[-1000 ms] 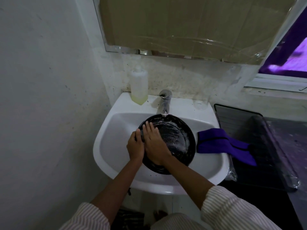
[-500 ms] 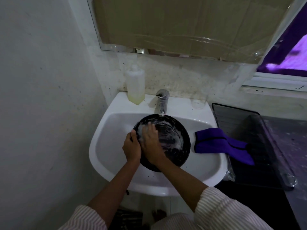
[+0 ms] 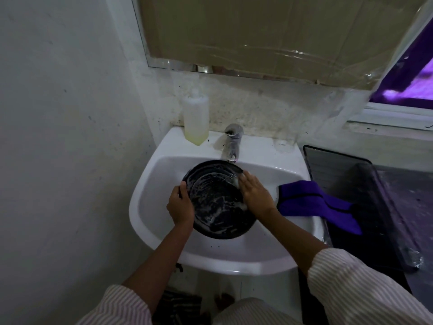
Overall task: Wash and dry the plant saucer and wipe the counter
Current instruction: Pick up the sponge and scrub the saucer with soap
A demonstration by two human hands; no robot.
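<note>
A round black plant saucer (image 3: 216, 207), streaked with white suds, sits tilted in the white sink (image 3: 161, 242) under the tap (image 3: 232, 143). My left hand (image 3: 180, 205) grips the saucer's left rim. My right hand (image 3: 255, 195) lies flat with straight fingers on the saucer's right inner side, something pale and sudsy just showing at its fingertips. A folded purple cloth (image 3: 314, 204) lies over the sink's right edge and reaches onto the dark counter (image 3: 403, 191).
A soap bottle (image 3: 196, 118) with a little yellow liquid stands on the sink's back left corner. A dark ribbed mat (image 3: 328, 165) covers the counter to the right. A wall runs close along the left. A covered mirror hangs above.
My right hand has slid from the saucer's left side, beside the left hand, across to its right side. More suds streak the saucer's middle. The left hand keeps its hold.
</note>
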